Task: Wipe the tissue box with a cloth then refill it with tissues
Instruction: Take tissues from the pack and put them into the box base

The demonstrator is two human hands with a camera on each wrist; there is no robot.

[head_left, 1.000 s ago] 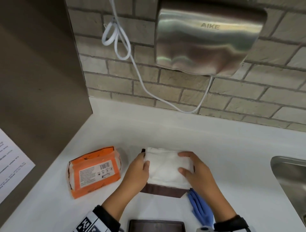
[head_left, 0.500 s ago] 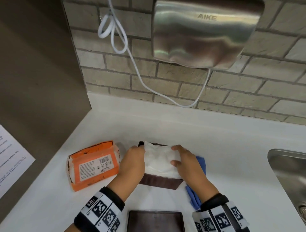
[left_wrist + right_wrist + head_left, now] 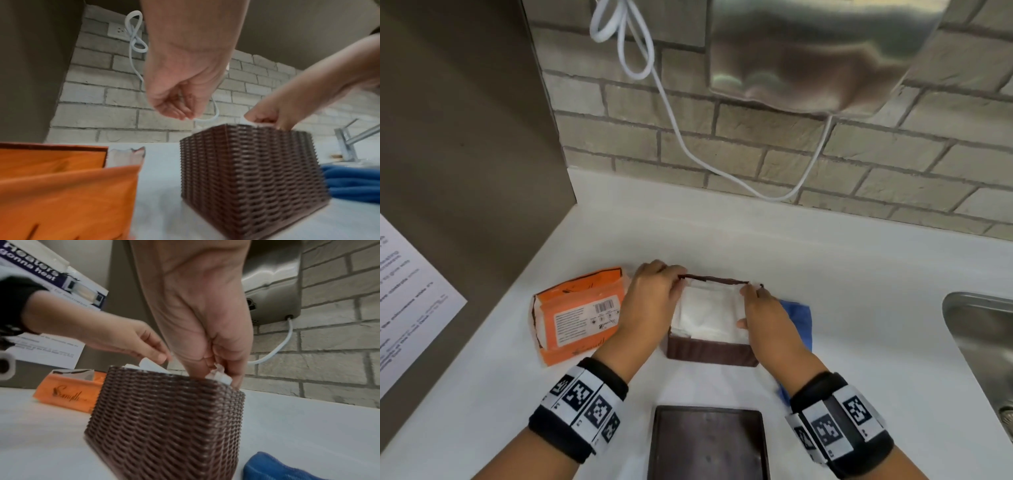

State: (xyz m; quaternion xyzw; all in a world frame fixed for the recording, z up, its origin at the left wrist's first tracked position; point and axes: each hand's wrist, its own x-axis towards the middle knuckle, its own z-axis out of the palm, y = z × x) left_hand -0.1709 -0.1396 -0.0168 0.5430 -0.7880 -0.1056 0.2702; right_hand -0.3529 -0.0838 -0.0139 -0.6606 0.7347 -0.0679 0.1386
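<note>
The brown woven tissue box point(image 3: 709, 354) stands open on the white counter, with a white tissue stack point(image 3: 705, 311) lying inside it. My left hand point(image 3: 654, 294) is at the box's far left corner, its curled fingers on the tissue edge point(image 3: 152, 365). At the right side my right hand point(image 3: 760, 308) pinches the tissue stack's corner point(image 3: 219, 378) at the box rim point(image 3: 164, 374). The blue cloth point(image 3: 799, 318) lies right of the box, partly under my right forearm. The box's flat brown lid point(image 3: 709, 442) lies at the counter's front edge.
An orange tissue pack point(image 3: 575, 318), torn open, lies left of the box. A steel sink point(image 3: 983, 335) is at the right. A hand dryer point(image 3: 808, 51) and its white cable point(image 3: 674, 120) hang on the brick wall behind. A brown side panel point(image 3: 465, 137) closes the left.
The tissue stack has gone down from above the box into it. Both hands moved from the stack's sides toward the far corners of the box.
</note>
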